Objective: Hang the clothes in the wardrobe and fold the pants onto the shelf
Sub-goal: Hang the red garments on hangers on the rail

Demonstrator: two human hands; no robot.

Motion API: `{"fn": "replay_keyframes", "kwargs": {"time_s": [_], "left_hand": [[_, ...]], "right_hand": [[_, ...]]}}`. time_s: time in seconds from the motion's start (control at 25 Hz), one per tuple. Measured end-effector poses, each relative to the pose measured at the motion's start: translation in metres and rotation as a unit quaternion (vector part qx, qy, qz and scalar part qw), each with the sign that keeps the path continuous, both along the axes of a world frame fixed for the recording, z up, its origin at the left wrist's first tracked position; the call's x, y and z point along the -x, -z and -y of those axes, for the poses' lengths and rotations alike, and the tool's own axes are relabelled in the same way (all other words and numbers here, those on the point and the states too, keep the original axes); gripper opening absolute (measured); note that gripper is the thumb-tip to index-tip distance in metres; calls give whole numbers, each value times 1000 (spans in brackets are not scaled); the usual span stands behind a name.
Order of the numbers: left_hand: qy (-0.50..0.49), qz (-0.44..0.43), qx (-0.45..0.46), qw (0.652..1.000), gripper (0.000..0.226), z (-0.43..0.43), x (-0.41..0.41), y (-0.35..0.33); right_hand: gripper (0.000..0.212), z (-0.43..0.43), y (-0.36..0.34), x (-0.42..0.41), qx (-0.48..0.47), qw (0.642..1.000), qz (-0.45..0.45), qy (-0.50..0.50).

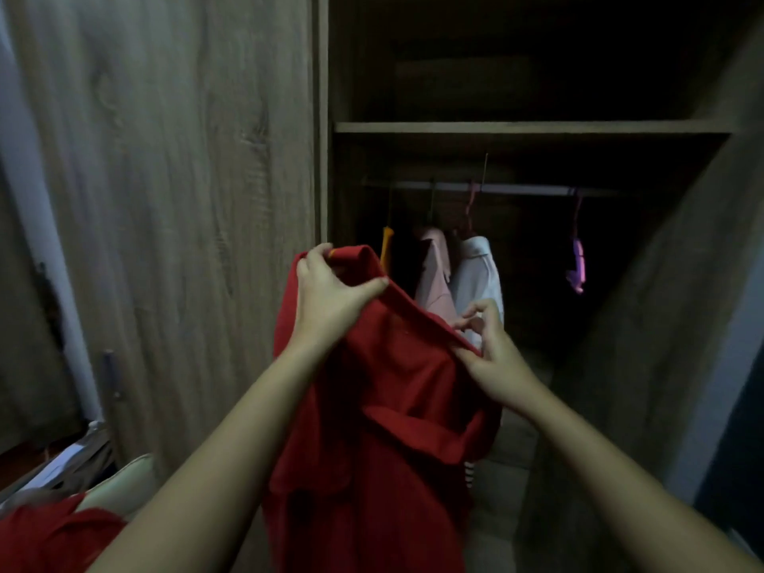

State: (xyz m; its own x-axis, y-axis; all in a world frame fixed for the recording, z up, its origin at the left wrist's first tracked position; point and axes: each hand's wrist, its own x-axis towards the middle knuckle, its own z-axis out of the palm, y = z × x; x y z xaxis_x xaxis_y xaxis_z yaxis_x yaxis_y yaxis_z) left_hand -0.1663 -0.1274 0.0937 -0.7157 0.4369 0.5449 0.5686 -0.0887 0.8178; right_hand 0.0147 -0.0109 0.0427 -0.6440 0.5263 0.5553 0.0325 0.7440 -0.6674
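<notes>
both hands (330, 295) (492, 357) pinch red garment's (384, 407) top edge, cloth hanging below.

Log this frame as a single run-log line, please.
stage: preparing to hang | left hand: gripping red garment top edge | right hand: pinching same edge | rail: pink, white shirts hung; purple hanger empty

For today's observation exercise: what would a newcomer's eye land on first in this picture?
First, the bright red cloth garment at centre, held up by its top edge between the left hand and right hand. Behind it, the open wooden wardrobe is dark, with a pale pink shirt and a white shirt on its rail.
</notes>
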Motion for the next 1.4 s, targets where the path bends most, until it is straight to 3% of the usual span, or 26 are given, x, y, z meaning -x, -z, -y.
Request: {"fn": "replay_keyframes", "kwargs": {"time_s": [0.08, 0.16, 0.24, 0.32, 0.36, 0.48, 0.64, 0.72, 0.8, 0.92, 1.0, 1.12, 1.24, 1.32, 1.4], "left_hand": [[-93, -82, 38, 992, 73, 1, 5, 10], [-139, -104, 30, 984, 48, 5, 10, 9], [-165, -120, 75, 976, 32, 11, 16, 4], [-197, -142, 134, 961, 32, 18, 18, 3], [-215, -156, 157, 951, 34, 22, 19, 5], [-230, -200, 176, 936, 36, 33, 25, 2], [-153, -318, 130, 926, 23, 35, 34, -18], [-71, -321, 171, 929, 24, 35, 40, -16], [-55, -319, 218, 921, 26, 35, 49, -11], [-41, -350, 137, 926, 23, 29, 54, -11], [113, -299, 111, 941, 36, 29, 46, -9], [256, -263, 154, 917, 37, 27, 43, -2], [161, -385, 218, 882, 29, 8, 51, 2], [44, -378, 225, 897, 29, -7, 46, 11], [1, -366, 223, 903, 28, -17, 38, 18]], "right_hand": [[38, -5, -20, -9, -104, 993, 45, -13], [38, -13, -31, -15, -214, 973, 85, 28], [42, -20, -33, -17, -309, 917, 222, 122], [60, -27, -24, -20, -327, 857, 365, 159], [62, -27, -21, -22, -303, 858, 387, 153], [45, -31, -31, -24, -222, 931, 257, 136], [31, -26, -65, -20, -158, 952, 113, 235], [29, -23, -71, -20, -156, 946, 142, 245], [32, -21, -73, -24, -151, 946, 151, 243], [38, -22, -73, -25, -192, 945, 115, 240], [42, -27, -69, -27, -189, 944, 139, 233], [44, -39, -66, -38, -145, 946, 133, 258], [45, -39, -68, -42, -159, 941, 127, 269], [46, -34, -69, -43, -164, 941, 144, 258], [48, -32, -70, -48, -183, 937, 150, 256]]}}
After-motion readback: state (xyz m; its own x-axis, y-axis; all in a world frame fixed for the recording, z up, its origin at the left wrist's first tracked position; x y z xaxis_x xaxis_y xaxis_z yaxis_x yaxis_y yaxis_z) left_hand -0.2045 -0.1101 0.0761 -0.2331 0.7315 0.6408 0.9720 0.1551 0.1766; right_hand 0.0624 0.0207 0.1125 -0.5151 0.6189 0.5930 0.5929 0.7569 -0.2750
